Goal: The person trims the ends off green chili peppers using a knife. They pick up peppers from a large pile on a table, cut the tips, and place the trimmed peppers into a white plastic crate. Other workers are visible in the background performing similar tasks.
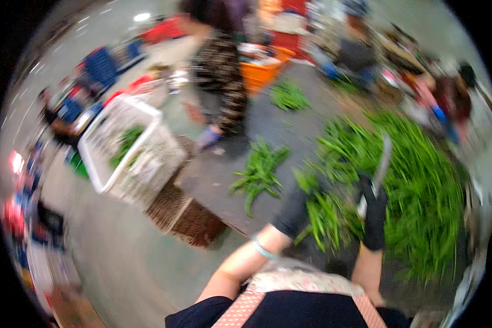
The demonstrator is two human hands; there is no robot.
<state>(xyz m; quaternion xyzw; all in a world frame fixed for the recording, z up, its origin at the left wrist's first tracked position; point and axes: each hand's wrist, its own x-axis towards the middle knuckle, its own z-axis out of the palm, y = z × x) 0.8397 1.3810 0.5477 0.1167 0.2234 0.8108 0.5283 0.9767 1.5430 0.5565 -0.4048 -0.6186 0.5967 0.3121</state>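
My right hand (373, 217), in a black glove, grips a knife (383, 160) by its pale handle, the blade pointing away from me. My left hand (296, 211), also black-gloved, is blurred; its fingers appear closed around a bunch of leafy green vegetables (306, 180). More loose greens (326, 221) lie between my hands. A large heap of long-stemmed greens (424, 197) covers the right side of the dark table (217, 176). To the left of my left hand lies a small pile of greens (260, 170).
A white plastic crate (160, 164) with some greens inside stands left of the table on brown crates (184, 217). A co-worker in a patterned sleeve (231, 82) stands beyond it. An orange basket (258, 74), another small pile (289, 95) and another person (354, 51) are at the far end.
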